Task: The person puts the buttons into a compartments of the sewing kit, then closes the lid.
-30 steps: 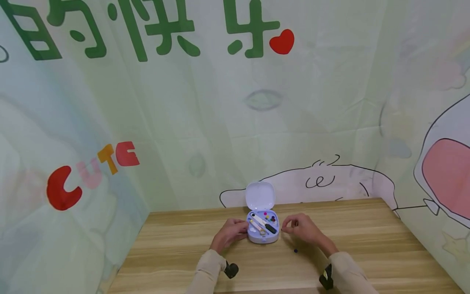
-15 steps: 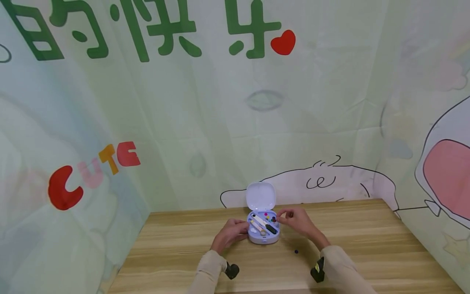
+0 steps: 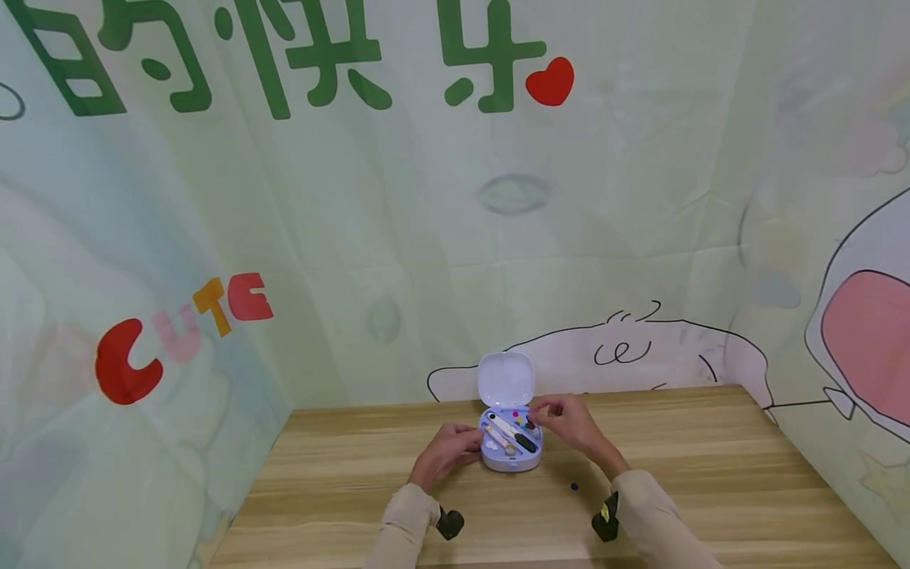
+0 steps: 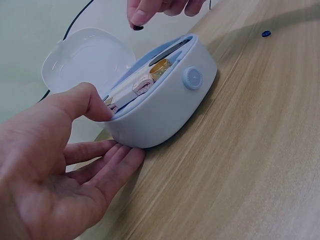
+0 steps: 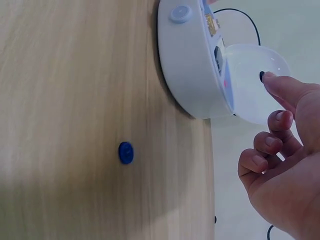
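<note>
A white and pale-blue sewing box [image 3: 510, 466] stands on the table with its lid [image 3: 506, 379] raised. My left hand [image 3: 444, 452] holds the box's left side, thumb on the rim and fingers low against the wall. Above the box's right compartment, my right hand [image 3: 571, 419] pinches a black button [image 4: 137, 28] between thumb and index finger. Small coloured pieces, partly covered by that hand in the head view, lie in this compartment. Inside are also a folded tape measure [image 4: 143, 84], a gold-coloured ring [image 4: 160, 69] and a slim tool with a dark end [image 3: 524, 442].
A dark blue button [image 5: 126, 152] lies on the wooden table [image 3: 341, 474], in front and to the right of the box. Behind the table hangs a printed cloth backdrop [image 3: 398, 237]. Black wrist cameras [image 3: 449, 523] sit by the sleeves.
My right hand has moved left and slightly away from me, from beside the box to over its right compartment. The left hand has stayed on the box.
</note>
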Demonstrator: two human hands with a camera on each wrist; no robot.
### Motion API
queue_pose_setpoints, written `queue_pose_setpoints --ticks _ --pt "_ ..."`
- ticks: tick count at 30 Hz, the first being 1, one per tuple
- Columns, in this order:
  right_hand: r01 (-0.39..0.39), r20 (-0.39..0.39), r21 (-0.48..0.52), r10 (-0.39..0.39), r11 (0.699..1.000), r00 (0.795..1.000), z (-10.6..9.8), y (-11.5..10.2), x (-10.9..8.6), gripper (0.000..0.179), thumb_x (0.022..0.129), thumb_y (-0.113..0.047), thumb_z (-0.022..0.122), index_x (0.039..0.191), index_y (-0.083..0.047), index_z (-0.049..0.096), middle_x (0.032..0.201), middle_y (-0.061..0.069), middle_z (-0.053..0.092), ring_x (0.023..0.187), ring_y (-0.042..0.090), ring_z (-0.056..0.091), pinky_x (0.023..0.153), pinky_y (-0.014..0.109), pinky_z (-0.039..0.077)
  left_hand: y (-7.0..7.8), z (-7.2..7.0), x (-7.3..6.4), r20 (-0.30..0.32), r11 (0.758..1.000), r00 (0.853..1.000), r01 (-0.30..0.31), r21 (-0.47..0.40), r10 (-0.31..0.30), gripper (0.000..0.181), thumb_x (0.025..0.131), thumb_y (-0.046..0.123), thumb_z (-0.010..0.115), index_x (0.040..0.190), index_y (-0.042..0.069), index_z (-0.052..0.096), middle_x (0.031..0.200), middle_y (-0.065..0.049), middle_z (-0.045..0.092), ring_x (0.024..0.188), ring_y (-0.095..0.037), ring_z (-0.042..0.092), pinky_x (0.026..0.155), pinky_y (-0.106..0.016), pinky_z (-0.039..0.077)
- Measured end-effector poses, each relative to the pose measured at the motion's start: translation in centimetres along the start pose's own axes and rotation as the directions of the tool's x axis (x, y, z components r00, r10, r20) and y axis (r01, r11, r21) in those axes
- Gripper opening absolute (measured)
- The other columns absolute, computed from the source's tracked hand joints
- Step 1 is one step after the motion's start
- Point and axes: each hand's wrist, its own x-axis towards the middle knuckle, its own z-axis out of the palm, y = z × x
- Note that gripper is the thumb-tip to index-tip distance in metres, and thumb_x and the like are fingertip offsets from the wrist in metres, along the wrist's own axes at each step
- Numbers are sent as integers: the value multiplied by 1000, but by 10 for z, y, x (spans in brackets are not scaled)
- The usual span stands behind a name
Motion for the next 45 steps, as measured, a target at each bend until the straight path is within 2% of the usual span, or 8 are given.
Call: queue_pose_setpoints --ticks 5,11,21,26,32,39,45 --pt "-24 -20 -17 23 1000 1000 -1 4 -2 21 96 -19 75 114 -10 80 81 -2 62 72 18 51 56 24 39 0 0 -2 5 1000 1000 -1 4 1 46 90 4 60 128 -21 55 116 -22 66 104 -24 65 97 -40 58" --pt "-44 -25 -52 43 998 999 -12 8 -5 27 94 -27 77 119 -15 79 74 0 55 70 18 49 55 25 38 1 -2 -3 13 1000 1000 -5 8 4 46 90 4 60 128 -21 55 118 -22 66 105 -26 65 97 -41 58" --pt "51 45 -85 -47 995 998 -29 17 -19 34 93 -25 78 123 -9 75 81 6 60 69 17 51 56 24 43 2 -2 -2 6 1000 1000 -5 17 5 47 91 4 59 130 -22 53 120 -22 65 108 -28 65 97 -41 58" --pt "77 108 -78 -68 994 992 -34 26 -28 37 93 -27 78 123 -5 75 78 2 58 67 15 51 54 22 42 2 -2 -1 8 1000 1000 -2 12 2 47 91 4 60 130 -21 53 120 -22 65 108 -28 65 97 -41 58" --pt "95 202 -77 -77 993 976 -40 37 -41 37 92 -26 79 122 -4 75 69 -4 54 63 11 49 53 21 41 2 -2 -2 14 1000 1000 -10 12 10 43 90 3 60 126 -20 56 116 -20 66 104 -26 65 96 -40 58" --pt "149 306 -88 -116 985 945 -43 49 -56 32 91 -26 80 117 -7 78 69 -9 54 61 4 46 52 18 38 2 -1 -3 14 1000 1000 -8 16 8 44 90 4 60 126 -20 57 115 -20 66 102 -25 65 96 -40 59" --pt "183 351 -50 -154 982 924 -41 54 -63 28 88 -23 83 111 -9 80 72 -11 59 60 0 45 51 16 38 2 -1 -3 17 1000 1000 -6 17 6 43 91 4 60 127 -19 57 116 -19 66 103 -25 65 96 -40 58"
